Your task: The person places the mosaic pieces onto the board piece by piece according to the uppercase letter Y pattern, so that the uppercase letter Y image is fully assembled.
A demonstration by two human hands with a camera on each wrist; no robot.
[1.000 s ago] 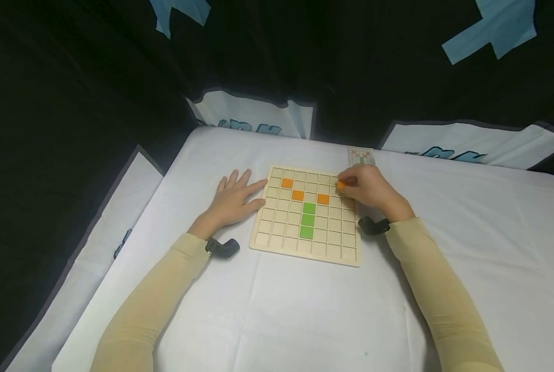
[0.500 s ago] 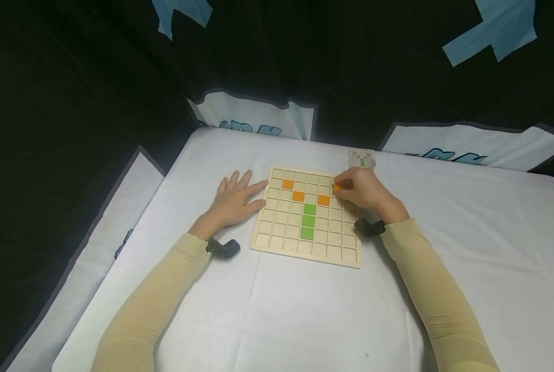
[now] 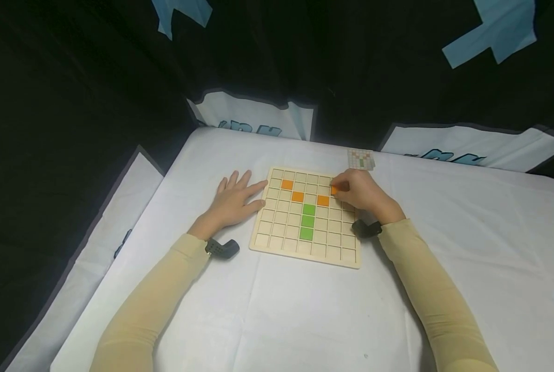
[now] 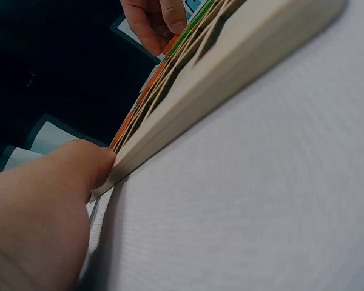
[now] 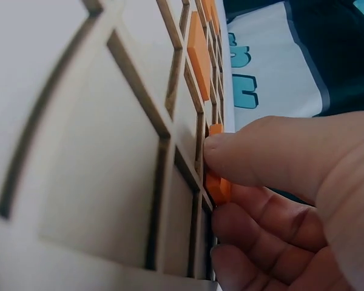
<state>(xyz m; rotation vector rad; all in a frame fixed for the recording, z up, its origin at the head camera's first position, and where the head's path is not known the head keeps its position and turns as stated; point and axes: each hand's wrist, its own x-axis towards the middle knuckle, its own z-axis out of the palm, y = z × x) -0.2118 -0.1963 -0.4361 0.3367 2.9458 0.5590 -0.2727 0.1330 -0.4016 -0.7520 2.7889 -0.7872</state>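
A wooden grid board (image 3: 277, 227) lies on the white cloth, with orange tiles (image 3: 322, 200) and green tiles (image 3: 307, 221) set in some of its squares. My left hand (image 3: 234, 203) lies flat with fingers spread, its thumb and forefinger touching the board's left edge. In the left wrist view the thumb (image 4: 85, 160) meets the board's side. Over the upper right squares, my right hand (image 3: 362, 191) pinches an orange tile (image 5: 221, 187) between thumb and fingers. From the right wrist view, that tile sits tilted at the grid, partly covered by the thumb.
A small printed card (image 3: 361, 159) with a coloured grid pattern lies beyond the board's upper right corner. Black curtains (image 3: 277, 57) with white and blue patches hang behind the table. A dark wrist camera (image 3: 367, 228) overhangs the board's right edge.
My right hand has shifted a little left and toward me with the orange tile, over the upper right squares. The left hand has stayed in place.
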